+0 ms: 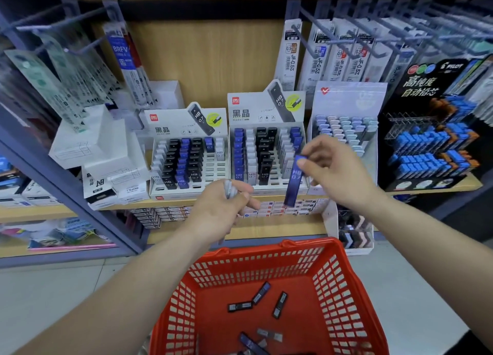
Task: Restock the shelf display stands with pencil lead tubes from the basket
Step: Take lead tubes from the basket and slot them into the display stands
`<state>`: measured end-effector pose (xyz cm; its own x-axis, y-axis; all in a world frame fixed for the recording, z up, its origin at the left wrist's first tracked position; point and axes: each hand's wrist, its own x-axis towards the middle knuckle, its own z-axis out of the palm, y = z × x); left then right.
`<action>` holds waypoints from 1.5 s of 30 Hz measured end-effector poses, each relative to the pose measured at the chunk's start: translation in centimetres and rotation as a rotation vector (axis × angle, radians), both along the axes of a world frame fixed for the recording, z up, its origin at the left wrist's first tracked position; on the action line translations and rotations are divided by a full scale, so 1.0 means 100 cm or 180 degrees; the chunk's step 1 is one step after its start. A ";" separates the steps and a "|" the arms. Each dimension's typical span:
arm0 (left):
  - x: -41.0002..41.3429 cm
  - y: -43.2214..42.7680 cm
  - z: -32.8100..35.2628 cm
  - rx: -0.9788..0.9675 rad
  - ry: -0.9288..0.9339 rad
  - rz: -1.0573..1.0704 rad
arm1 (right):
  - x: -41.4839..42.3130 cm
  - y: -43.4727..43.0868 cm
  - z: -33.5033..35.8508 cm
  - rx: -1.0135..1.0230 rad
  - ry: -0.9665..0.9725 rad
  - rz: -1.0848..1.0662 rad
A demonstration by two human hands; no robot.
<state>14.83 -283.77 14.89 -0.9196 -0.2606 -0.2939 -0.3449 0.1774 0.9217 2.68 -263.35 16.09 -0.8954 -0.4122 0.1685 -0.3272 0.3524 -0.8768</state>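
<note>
Basket (266, 253) sits nearest, red and slotted, with several loose tubes (279, 304) lying flat on its floor, dark and blue, so plenty is left to stock. Above its far rim the left hand (221, 208) curls round a few pale tubes (230, 188), whose ends poke out past the thumb; how many it holds I cannot tell. The right hand (336, 168) is higher and just beside it, thumb and forefinger pinching the top end of a blue tube (294, 180) marked HB 0.7, which hangs near upright in front of the right stand (248, 106), low at its front right corner. On the shelf (170, 201) behind, the left stand (170, 192) shows bare slots on its right side, while the right stand looks close to full. The pinch is the weak spot: held only by its tip, the blue tube could swing or slip and drop onto the shelf edge or past the basket. Lowering it blind into tight rows could tip its neighbours, and a hasty pick could land it in a wrong colour or grade column. The left hand's bundle may also slide out if that grip loosens
</note>
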 end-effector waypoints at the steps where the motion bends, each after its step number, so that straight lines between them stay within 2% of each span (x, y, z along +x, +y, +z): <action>1: -0.001 0.002 0.000 0.0053 0.0003 -0.0031 | -0.008 0.004 0.002 0.0038 0.0140 -0.0121; 5: -0.005 0.010 0.003 0.0318 -0.0012 -0.0084 | -0.038 0.015 0.011 0.0344 0.0638 -0.0311; 11: -0.007 0.013 0.005 0.0245 -0.0232 -0.0206 | -0.076 0.011 0.007 0.1446 0.1525 -0.0238; 18: -0.015 0.008 -0.009 0.0064 -0.0146 -0.0200 | -0.094 0.004 -0.018 0.1490 0.1891 -0.0268; 24: -0.022 0.005 -0.020 0.0163 -0.0038 -0.0107 | -0.099 0.001 -0.023 0.1640 0.1993 -0.0230; 29: -0.023 0.004 -0.024 0.0277 0.0076 0.0083 | -0.104 0.001 -0.024 0.1755 0.1772 -0.0176; 34: -0.021 0.003 -0.024 0.0288 0.0159 0.0144 | -0.101 -0.003 -0.023 0.1918 0.2018 -0.0260; 43: -0.016 0.002 -0.019 0.0187 0.0218 0.0175 | -0.096 -0.008 -0.019 0.2450 0.1953 -0.0135; 45: -0.015 0.002 -0.017 0.0195 0.0232 0.0243 | -0.092 -0.008 -0.013 0.2780 0.1871 -0.0007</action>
<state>13.32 -283.58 13.20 -0.9173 -0.3144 -0.2445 -0.2869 0.0957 0.9532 -6.49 -264.10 14.78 -0.7700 -0.5982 0.2217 -0.6172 0.7865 -0.0216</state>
